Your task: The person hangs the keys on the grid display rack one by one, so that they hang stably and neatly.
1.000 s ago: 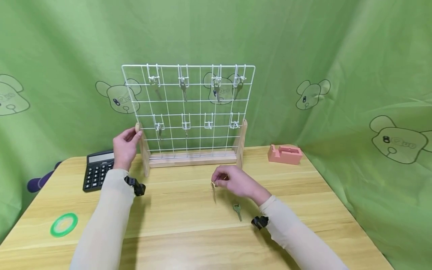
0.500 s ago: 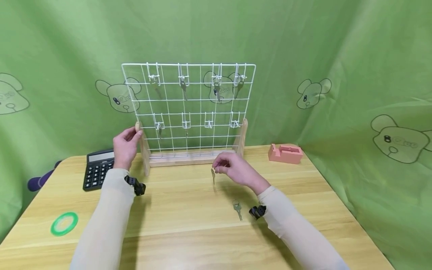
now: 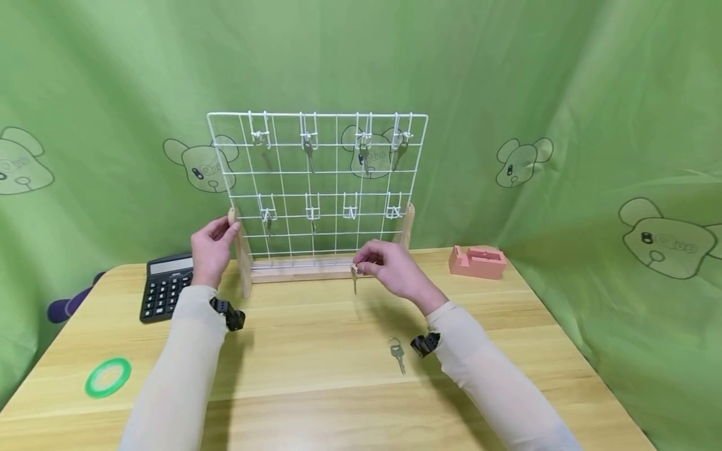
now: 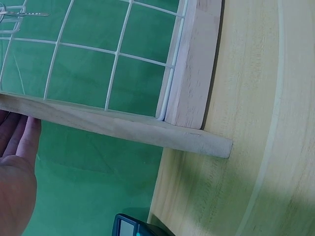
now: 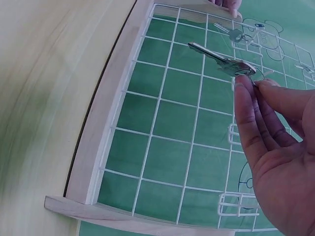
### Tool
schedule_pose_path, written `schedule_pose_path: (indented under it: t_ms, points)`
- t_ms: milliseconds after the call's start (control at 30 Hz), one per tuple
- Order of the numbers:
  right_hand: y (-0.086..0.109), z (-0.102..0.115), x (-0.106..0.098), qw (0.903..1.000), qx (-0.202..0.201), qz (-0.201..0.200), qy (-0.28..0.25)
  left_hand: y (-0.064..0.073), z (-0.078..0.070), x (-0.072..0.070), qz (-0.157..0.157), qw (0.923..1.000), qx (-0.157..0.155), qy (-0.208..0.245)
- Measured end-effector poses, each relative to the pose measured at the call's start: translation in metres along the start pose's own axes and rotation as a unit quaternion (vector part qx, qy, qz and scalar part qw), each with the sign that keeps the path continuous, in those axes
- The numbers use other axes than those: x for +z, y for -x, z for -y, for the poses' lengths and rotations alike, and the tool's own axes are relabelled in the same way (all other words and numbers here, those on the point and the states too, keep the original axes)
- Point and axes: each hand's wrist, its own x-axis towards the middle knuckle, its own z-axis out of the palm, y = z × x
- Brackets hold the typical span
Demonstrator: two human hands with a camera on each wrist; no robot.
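Observation:
My left hand (image 3: 212,255) grips the top of the left wooden upright (image 3: 244,260) of a white wire key rack (image 3: 299,274), thumb and fingers on either side of it. In the left wrist view the fingers (image 4: 28,140) pass behind that upright. My right hand (image 3: 393,270) pinches a small ring, from which a key (image 3: 355,282) dangles just in front of the rack's base. Thumb and fingertips meet at the ring in the right wrist view, with the key (image 5: 224,63) pointing away. Another key (image 3: 397,354) with a ring lies on the table below my right forearm.
Keys hang on the upper hooks (image 3: 308,143) and on the two left lower hooks (image 3: 267,216); the two right lower hooks (image 3: 393,212) are bare. A calculator (image 3: 163,291) and green ring (image 3: 108,378) lie left. A pink tape dispenser (image 3: 478,263) stands right. Green curtain surrounds the table.
My right hand has risen and moved forward to the rack's base, carrying the key by its ring. The left hand keeps its grip on the upright.

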Motion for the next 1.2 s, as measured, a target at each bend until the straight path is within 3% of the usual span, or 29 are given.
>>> schedule_pose_path:
  t_ms: [467, 900, 1200]
  points:
    - [-0.023, 0.010, -0.021, 0.9991, -0.011, -0.034, 0.025, 0.001, 0.003, -0.002, 0.002, 1.0000, -0.005, -0.004]
    - [-0.039, 0.013, -0.017, 0.9955, -0.004, -0.094, -0.012, 0.000, 0.004, -0.002, 0.009, 0.9999, -0.010, -0.007]
    - [-0.047, 0.016, -0.016, 0.9922, -0.001, -0.124, -0.007, 0.001, 0.002, -0.002, 0.011, 0.9998, -0.012, -0.013]
